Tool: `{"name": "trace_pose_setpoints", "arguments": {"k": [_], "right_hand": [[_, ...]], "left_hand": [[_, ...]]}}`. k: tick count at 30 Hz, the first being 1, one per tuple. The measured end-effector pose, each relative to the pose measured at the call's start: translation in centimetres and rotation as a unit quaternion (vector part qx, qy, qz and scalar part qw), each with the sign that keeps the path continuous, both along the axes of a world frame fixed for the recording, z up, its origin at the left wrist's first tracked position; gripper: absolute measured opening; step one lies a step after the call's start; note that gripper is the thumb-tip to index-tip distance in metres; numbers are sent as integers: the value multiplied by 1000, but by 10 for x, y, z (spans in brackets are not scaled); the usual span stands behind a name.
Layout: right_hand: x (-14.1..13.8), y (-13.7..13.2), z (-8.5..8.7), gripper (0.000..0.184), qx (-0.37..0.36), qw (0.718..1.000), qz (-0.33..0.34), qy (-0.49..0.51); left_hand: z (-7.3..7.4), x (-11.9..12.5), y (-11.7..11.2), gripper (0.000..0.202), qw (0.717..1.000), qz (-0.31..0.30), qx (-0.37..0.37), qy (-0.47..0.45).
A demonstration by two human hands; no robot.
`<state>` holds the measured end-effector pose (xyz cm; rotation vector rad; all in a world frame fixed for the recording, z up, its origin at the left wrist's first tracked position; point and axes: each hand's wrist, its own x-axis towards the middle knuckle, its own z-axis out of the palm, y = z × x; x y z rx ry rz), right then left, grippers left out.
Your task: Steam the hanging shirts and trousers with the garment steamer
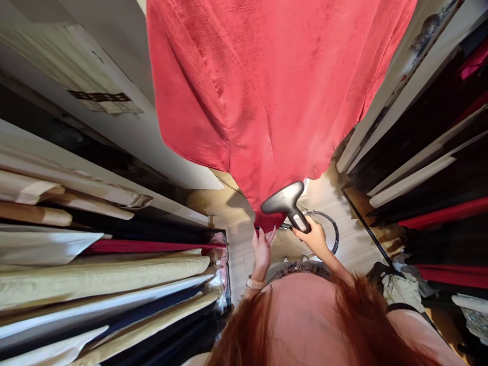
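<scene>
A large red cloth [274, 91] hangs in front of me, its lower edge drawn toward my body. My left hand [262, 246] has its fingers closed on the bottom edge of that cloth and pulls it out. In my right hand [314, 236] is the handle of a grey and black garment steamer [284, 199], its wide head lying against the cloth just beyond my left hand. From the handle a black ribbed hose [335, 229] curves down to the right. The steamer's face against the cloth is hidden.
On the left, a rack of folded fabrics [114, 277] reaches close to my side. Dark and red fabrics [446, 218] hang on the right. A white panel [183, 173] stands left of the cloth. Pale floor tiles [348, 229] show below, and a thin cable [231, 185] runs behind the cloth.
</scene>
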<state>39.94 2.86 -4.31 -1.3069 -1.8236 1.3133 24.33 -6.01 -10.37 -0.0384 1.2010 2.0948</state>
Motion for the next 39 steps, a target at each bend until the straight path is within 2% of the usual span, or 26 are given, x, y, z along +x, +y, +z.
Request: {"name": "trace_pose_setpoints", "arguments": {"k": [5,11,14,18,21,24,28,33,39], "right_hand": [[-13,13,14,41,29,999,5,-35],[-23,23,23,39,61,998,11,-22],[-29,30,34,40,83,997,6,0],[-32,35,51,41,88,994,-39,58],[-23,34,65,40,91,983,-95,128],[-8,29,75,38,75,975,-109,178],[1,22,71,37,57,983,-69,158],[-10,15,57,37,53,994,-6,100],[-20,6,49,42,53,998,16,16]], "left_hand": [[7,4,-6,20,999,29,-4,-38],[17,2,-7,12,996,54,1,-70],[18,3,-7,17,995,57,7,-80],[18,0,-6,18,993,67,28,-89],[16,-7,-5,18,995,66,26,-77],[13,-14,-5,21,997,47,15,-59],[10,-15,-7,24,998,34,2,-45],[15,2,-13,25,997,18,-19,-69],[20,16,-22,25,993,43,-17,-108]]}}
